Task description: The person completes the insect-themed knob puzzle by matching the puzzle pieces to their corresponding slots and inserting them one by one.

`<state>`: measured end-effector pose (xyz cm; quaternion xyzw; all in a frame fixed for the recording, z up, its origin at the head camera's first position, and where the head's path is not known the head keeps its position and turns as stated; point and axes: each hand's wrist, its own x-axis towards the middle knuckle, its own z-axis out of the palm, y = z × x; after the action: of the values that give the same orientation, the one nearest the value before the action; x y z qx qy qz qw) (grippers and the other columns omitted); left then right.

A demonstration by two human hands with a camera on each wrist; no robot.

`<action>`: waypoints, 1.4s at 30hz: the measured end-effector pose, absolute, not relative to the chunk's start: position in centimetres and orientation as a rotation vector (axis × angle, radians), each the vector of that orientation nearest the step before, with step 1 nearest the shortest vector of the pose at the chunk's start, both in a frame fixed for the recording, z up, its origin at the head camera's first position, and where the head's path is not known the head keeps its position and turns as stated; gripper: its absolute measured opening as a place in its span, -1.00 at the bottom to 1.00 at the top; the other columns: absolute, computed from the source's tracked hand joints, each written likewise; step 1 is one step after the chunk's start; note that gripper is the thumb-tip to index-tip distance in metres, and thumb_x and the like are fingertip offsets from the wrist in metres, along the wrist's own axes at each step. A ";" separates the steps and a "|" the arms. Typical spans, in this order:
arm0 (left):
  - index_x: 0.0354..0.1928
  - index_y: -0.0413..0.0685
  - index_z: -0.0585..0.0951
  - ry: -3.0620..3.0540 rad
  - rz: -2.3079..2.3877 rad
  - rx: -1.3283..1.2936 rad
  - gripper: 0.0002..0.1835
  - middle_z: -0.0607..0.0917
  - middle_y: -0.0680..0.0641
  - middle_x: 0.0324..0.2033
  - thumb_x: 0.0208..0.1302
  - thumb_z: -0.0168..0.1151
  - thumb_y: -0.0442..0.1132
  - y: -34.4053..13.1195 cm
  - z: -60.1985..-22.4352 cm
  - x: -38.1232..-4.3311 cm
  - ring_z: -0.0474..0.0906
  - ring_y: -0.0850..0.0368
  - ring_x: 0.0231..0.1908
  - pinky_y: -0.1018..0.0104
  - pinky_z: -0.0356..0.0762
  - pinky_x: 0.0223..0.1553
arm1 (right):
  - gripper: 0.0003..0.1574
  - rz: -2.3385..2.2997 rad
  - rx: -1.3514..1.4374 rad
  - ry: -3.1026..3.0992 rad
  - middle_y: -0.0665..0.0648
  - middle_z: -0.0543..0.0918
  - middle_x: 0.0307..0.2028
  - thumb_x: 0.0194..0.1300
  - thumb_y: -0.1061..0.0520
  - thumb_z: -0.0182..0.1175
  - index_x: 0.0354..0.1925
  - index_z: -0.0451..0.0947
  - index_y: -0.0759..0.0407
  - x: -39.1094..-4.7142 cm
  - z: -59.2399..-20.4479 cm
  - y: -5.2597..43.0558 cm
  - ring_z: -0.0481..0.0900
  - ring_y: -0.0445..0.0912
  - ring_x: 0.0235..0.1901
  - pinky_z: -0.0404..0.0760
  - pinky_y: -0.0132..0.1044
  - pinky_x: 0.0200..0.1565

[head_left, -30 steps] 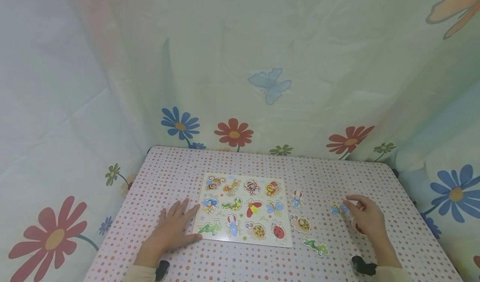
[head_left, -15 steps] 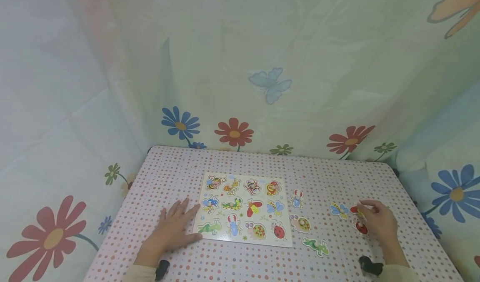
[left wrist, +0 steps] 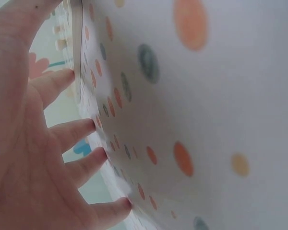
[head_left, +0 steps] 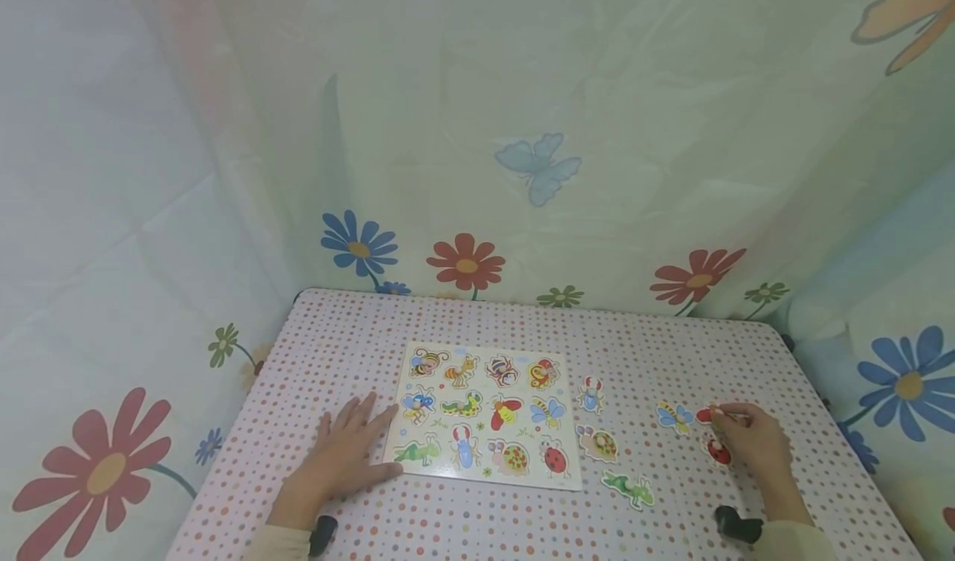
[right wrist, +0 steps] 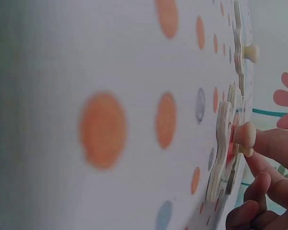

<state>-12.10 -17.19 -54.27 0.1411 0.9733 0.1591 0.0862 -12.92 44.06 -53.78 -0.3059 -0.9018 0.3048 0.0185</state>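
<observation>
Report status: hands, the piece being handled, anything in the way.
Left hand spread beside board. Right hand pinching red-winged piece by knob; lift unclear. Ladybug piece close alongside, possibly crowding.

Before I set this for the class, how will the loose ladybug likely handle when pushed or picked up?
The ladybug will probably stay stiff, since its edge looks thick and board-like in the right wrist view. Its raised knob should make it easy to pinch. Lying flat on the table, it seems likelier to slide than roll.
</observation>
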 end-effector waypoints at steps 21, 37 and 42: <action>0.51 0.22 0.31 2.898 0.505 0.423 0.01 0.09 -0.18 0.54 0.04 0.30 0.46 -17.2 -54.0 -11.8 -0.06 -0.30 0.49 -0.50 -0.24 0.34 | -0.37 0.900 -0.901 -2.864 0.41 0.57 -0.19 0.46 -0.12 0.14 0.11 0.43 0.43 -13.2 -53.7 44.5 0.48 0.22 -0.24 0.34 0.22 -0.19; 0.52 0.23 0.28 2.909 0.476 0.425 0.03 0.07 -0.17 0.54 0.03 0.27 0.49 -17.4 -54.4 -11.8 -0.07 -0.29 0.49 -0.50 -0.23 0.34 | -0.34 0.952 -0.631 -2.878 0.29 0.56 -0.35 0.46 -0.14 0.14 0.11 0.44 0.45 -13.1 -51.5 41.6 0.49 0.02 -0.51 0.43 -0.18 -0.56; 0.52 0.23 0.29 2.913 0.483 0.424 0.04 0.07 -0.17 0.54 0.02 0.27 0.50 -17.4 -54.5 -11.9 -0.07 -0.30 0.49 -0.50 -0.23 0.33 | -0.36 0.921 -0.462 -2.913 0.29 0.58 -0.29 0.47 -0.13 0.14 0.10 0.46 0.46 -13.2 -50.8 39.3 0.51 0.05 -0.41 0.42 -0.16 -0.45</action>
<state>-11.92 -17.37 -54.53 0.1416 0.9735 0.1614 0.0793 -13.18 39.32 -50.81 -0.1494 -0.9424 0.2981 0.0260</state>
